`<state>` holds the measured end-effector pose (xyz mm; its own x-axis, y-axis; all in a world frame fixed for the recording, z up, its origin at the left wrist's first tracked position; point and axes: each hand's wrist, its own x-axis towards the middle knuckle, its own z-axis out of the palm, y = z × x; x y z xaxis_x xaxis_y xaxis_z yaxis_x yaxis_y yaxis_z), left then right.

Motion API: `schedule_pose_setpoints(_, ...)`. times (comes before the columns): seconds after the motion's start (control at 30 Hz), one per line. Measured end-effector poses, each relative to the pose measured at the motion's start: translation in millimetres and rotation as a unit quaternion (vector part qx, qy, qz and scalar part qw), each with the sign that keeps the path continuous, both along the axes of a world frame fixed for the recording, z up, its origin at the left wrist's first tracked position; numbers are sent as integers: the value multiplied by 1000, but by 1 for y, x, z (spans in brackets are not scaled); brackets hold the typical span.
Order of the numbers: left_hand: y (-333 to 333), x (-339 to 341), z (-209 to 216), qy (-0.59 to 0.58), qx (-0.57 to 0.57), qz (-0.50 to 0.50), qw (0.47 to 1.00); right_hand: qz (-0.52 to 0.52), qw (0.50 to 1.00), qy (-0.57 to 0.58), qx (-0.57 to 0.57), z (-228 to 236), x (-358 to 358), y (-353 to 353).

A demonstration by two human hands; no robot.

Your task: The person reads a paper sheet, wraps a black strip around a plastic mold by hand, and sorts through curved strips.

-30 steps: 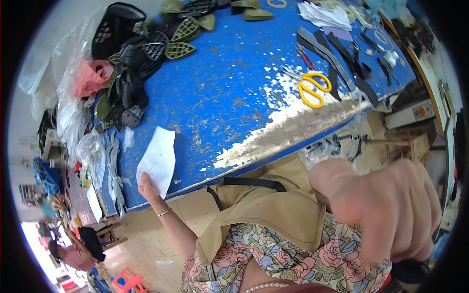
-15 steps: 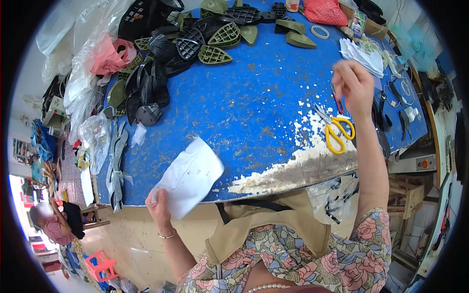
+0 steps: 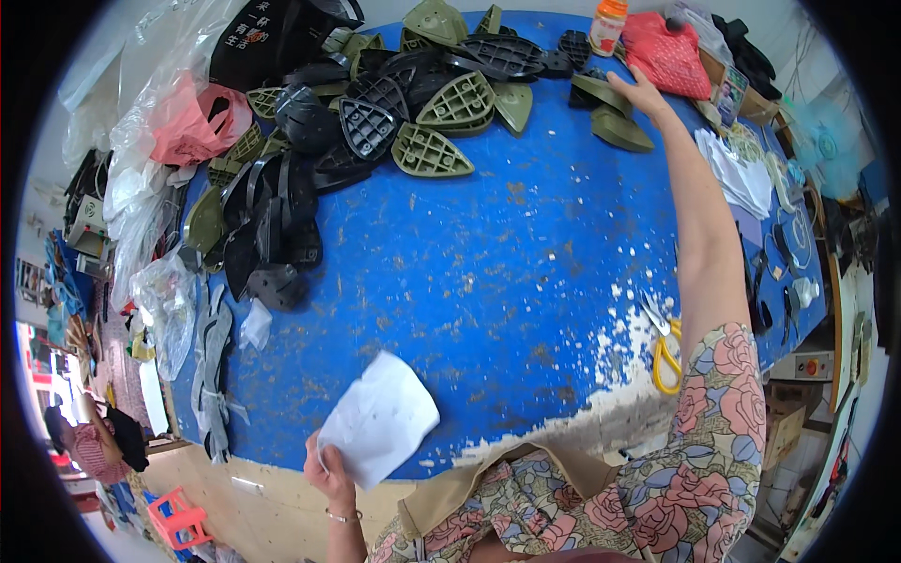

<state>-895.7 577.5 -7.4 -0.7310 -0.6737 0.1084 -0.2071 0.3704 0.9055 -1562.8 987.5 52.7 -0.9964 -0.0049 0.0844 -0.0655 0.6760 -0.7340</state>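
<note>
My left hand point(image 3: 328, 474) pinches the lower left corner of a creased white paper sheet point(image 3: 380, 413) with faint marks, over the table's near edge. Stretched far to the back right, my right hand point(image 3: 644, 94) has its fingers apart at an olive wedge-shaped shoe sole piece point(image 3: 599, 90). Whether the fingertips touch it I cannot tell. Just in front of that piece lies a second olive sole piece point(image 3: 619, 129). Yellow-handled scissors point(image 3: 664, 352) rest on the worn part of the table, partly hidden by my right arm.
Black and olive sole pieces point(image 3: 371, 127) with ribbed undersides are heaped along the back left of the blue table point(image 3: 469, 281). An orange-capped bottle point(image 3: 608, 26) and a red bag point(image 3: 664, 56) stand at the back. White papers point(image 3: 737, 174) lie right. Grey strips point(image 3: 212, 375) lie left.
My right hand has gone from above the scissors to the olive sole pieces at the back. The paper stays in my left hand. The view has shifted, with the table lower in it.
</note>
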Motion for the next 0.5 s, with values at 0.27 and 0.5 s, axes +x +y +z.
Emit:
schedule_pose_setpoints(0.27,8,-21,23,-41,-89,-43,994,186,958,-137,-167,0,50,-42)
schedule_pose_setpoints(0.5,8,-20,23,-54,-89,-59,993,374,854,-179,-314,8,246,-125)
